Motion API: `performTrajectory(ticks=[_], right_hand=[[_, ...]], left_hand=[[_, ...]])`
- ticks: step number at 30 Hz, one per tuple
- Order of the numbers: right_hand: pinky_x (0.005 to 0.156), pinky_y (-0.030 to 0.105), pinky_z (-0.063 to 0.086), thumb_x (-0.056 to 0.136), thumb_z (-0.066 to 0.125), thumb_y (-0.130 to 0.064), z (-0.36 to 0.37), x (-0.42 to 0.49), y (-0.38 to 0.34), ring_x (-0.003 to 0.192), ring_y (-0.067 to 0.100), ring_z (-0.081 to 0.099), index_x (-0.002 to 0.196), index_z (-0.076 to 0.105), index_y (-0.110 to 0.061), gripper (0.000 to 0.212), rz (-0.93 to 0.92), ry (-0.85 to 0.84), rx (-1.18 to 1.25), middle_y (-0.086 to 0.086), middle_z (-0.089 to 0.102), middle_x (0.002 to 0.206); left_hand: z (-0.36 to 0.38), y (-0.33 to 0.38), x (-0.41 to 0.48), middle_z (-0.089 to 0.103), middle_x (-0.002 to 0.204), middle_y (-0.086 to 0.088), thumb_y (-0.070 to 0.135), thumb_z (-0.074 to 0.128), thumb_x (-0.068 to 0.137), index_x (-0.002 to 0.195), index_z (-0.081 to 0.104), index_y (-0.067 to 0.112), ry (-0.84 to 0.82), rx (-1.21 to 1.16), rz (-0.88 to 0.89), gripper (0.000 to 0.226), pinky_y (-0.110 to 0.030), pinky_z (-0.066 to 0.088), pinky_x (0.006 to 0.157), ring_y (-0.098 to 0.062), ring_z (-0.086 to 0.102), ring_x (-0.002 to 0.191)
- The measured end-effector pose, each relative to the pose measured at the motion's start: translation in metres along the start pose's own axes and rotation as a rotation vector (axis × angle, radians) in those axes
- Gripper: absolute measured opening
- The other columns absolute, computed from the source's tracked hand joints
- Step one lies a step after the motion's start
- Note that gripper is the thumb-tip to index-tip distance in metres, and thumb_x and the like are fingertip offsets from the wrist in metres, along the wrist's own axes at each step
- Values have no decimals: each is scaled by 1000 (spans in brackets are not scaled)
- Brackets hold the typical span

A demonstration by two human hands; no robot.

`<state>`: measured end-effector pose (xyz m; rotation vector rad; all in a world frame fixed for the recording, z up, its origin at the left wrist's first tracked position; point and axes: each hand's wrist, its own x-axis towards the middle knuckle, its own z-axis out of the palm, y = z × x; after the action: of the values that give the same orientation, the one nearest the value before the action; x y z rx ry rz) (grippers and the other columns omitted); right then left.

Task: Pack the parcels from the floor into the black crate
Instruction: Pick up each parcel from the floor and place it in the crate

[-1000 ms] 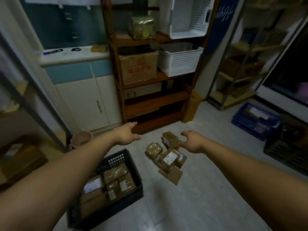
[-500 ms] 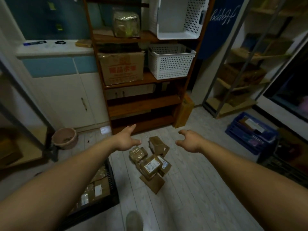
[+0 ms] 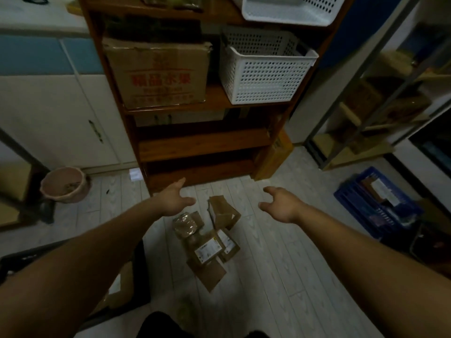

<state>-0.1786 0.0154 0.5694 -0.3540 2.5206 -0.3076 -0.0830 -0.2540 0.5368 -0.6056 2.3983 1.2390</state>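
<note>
L hand [image 3: 174, 200] & R hand [image 3: 280, 206] hover empty, fingers spread, at 11 & 2 o'clock of parcels [image 3: 207, 240] — prob. framing a two-handed scoop; black crate [image 3: 140, 272] at 8 o'clock.

Parcels [image 3: 207, 237] lie before the shelf [image 3: 195, 142], crate [image 3: 136, 276] left.
</note>
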Motion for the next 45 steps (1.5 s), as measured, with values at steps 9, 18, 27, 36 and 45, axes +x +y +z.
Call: performTrajectory(ticks=[9, 18, 27, 36, 45], right_hand=[[109, 38, 29, 94, 50, -45, -9, 111, 50, 138, 31, 29, 150, 20, -19, 69, -157, -139, -222, 11, 23, 155], [83, 24, 37, 94, 51, -38, 41, 249, 139, 117, 24, 50, 134, 45, -21, 44, -449, -289, -140, 8, 49, 136], [58, 18, 37, 90, 59, -33, 217, 428, 186, 81, 11, 57, 109, 46, -35, 23, -427, -317, 133, -12, 54, 90], [73, 35, 51, 89, 48, -50, 390, 555, 201, 86, 22, 61, 107, 54, -34, 25, -179, -301, 421, 0, 62, 102], [83, 43, 51, 91, 43, -35, 395, 543, 201, 85, 22, 58, 96, 55, -30, 14, -158, -264, 373, 1, 62, 100]], left_hand=[[48, 14, 64, 15, 157, -10, 24, 59, 91, 149, 10, 13, 19, -132, -130, 77, -33, 24, 110, -26, 19, 142], [152, 15, 148, 45, 140, -10, 27, 63, 87, 143, 30, 12, 81, -291, -263, 67, -9, 39, 85, -13, 50, 115], [283, -96, 347, 37, 147, -16, 32, 62, 88, 150, 15, 18, 69, -270, -346, 79, -29, 47, 91, -30, 48, 124], [375, -210, 495, 46, 138, -17, 58, 52, 86, 147, 19, 13, 184, -348, -483, 82, -38, 51, 80, -33, 57, 110], [383, -202, 485, 61, 116, -10, 26, 48, 96, 133, 43, 10, 173, -516, -407, 41, -24, 49, 62, -18, 61, 85]])
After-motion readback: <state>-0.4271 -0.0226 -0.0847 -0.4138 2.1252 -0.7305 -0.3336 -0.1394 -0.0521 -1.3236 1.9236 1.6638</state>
